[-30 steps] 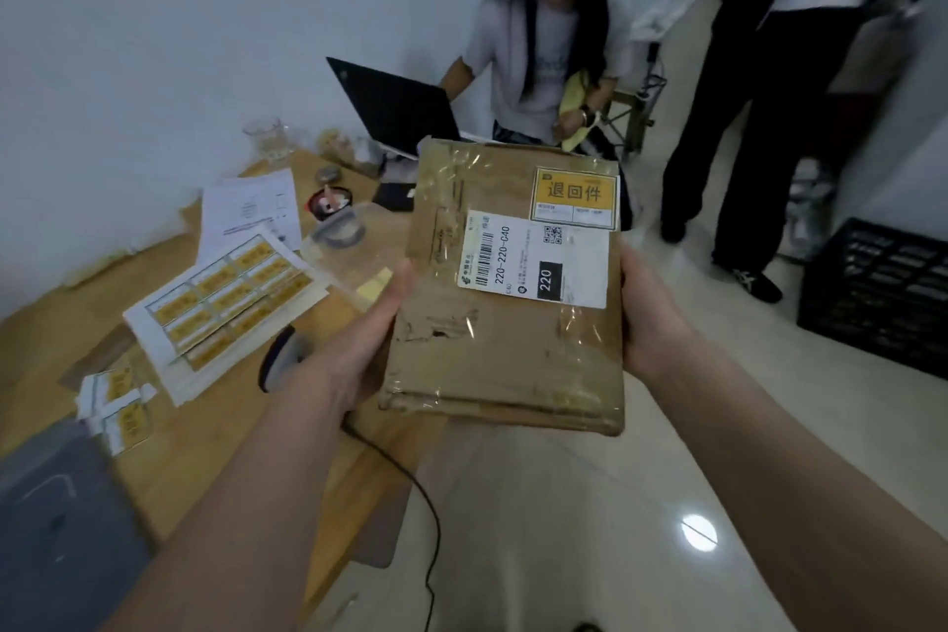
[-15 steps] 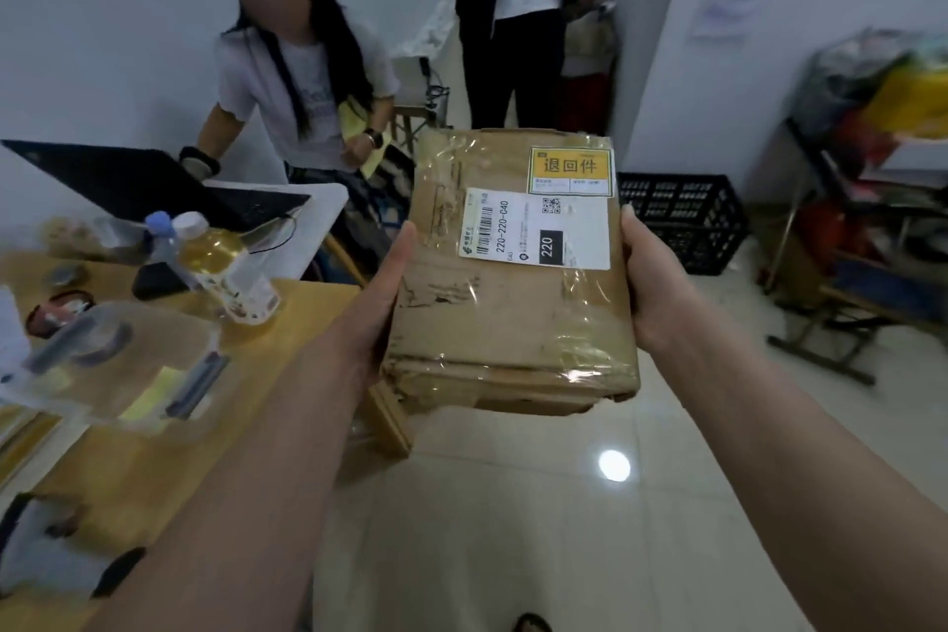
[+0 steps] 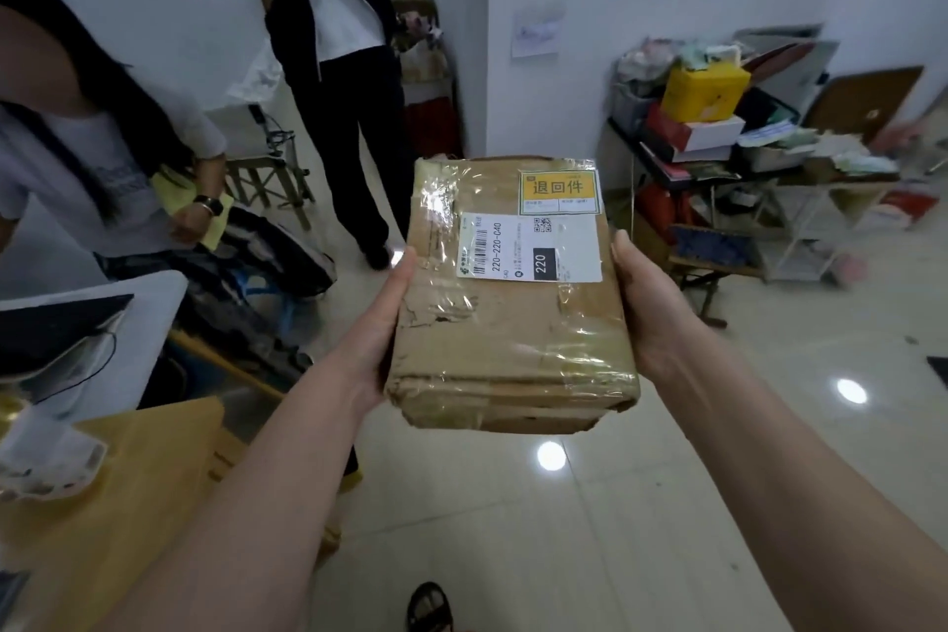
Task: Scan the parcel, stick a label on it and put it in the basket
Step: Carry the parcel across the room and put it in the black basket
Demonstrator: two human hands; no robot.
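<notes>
- While both hands clasped it, the left hand [image 3: 382,323] and right hand [image 3: 649,308] pressed opposite sides of the taped parcel [image 3: 508,323].
- Its yellow label [image 3: 559,191] sat at the far right corner, above a white barcode label [image 3: 528,248].

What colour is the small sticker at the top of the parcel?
Yellow sticker, with dark writing; head view.

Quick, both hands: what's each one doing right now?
Left hand: closed on the parcel, gripping its left edge.
Right hand: closed on the parcel's right edge.

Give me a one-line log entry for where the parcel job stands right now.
parcel: held off table | left hand + right hand: gripping sides | yellow label: on | basket: not in view
</notes>
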